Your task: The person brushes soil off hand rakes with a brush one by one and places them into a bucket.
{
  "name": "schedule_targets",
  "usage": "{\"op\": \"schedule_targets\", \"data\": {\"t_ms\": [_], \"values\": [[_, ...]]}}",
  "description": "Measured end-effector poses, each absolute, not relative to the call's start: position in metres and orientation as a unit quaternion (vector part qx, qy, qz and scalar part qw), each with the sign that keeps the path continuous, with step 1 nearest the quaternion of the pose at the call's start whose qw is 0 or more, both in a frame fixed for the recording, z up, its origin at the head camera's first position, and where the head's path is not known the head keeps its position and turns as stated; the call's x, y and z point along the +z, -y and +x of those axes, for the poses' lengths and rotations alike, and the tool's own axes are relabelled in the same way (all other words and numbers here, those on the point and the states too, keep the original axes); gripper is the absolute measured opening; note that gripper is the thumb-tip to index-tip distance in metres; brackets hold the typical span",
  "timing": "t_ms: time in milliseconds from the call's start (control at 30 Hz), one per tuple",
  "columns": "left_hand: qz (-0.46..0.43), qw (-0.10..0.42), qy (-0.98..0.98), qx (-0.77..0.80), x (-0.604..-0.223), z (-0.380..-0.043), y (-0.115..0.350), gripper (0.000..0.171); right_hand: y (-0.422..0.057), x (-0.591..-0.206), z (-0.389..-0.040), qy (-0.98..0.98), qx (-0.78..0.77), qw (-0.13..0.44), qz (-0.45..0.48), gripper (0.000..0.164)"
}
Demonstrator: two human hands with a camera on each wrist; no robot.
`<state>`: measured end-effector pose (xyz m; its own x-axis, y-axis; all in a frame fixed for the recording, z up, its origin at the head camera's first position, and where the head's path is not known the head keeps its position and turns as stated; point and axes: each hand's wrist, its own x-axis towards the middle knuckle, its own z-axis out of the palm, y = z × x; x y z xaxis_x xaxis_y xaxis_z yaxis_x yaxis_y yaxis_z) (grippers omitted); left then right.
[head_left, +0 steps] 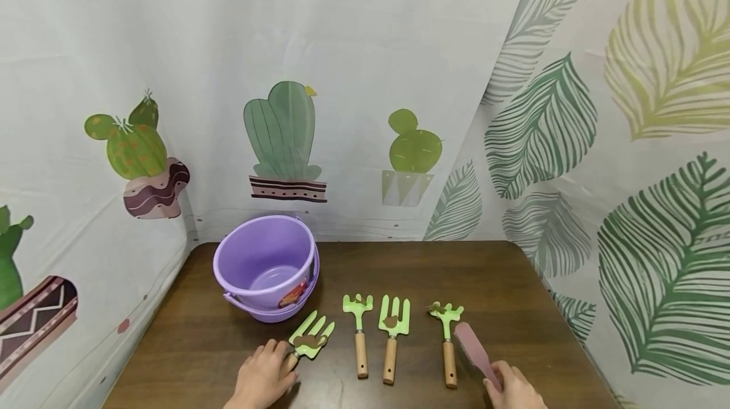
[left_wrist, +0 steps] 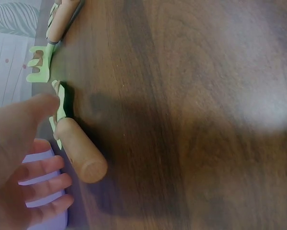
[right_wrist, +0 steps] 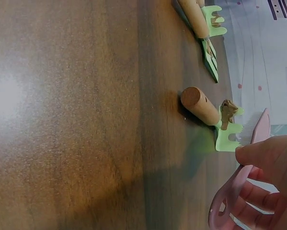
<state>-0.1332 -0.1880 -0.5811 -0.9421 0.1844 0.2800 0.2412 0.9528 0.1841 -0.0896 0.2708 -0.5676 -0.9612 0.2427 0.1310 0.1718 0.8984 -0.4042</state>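
Observation:
My right hand (head_left: 512,389) grips a pink brush (head_left: 474,349) by its handle; in the right wrist view its pale bristles (right_wrist: 248,125) face a small green rake. My left hand (head_left: 262,374) is beside a green garden fork (head_left: 308,339) with a wooden handle (left_wrist: 81,149). Its thumb and fingers are spread about the handle without visibly closing on it. Brown clumps stick to this fork's head. To its right lie a small rake (head_left: 358,307), another fork (head_left: 393,323) and a further rake (head_left: 447,320), each with brown bits on the head.
A purple bucket (head_left: 225,257) stands at the table's back left, its handle lowered. The dark wooden table (head_left: 422,263) meets a white curtain (head_left: 353,28) printed with cacti and leaves along its back edge.

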Motion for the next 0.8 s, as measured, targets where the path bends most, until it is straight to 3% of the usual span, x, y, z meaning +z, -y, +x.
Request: {"op": "schedule_targets", "data": {"t_ms": [500,800], "values": [[-0.061,0.055,0.991,-0.106,-0.5784,-0.1394,0.1796,0.035,-0.2695,-0.5612,-0.0938,0.971,0.202,0.069,-0.108,0.024],[-0.057,0.065,0.991,-0.106,-0.5786,-0.1392,0.1786,0.036,-0.2692,-0.5609,-0.0955,0.972,0.196,0.086,-0.101,0.024]]}}
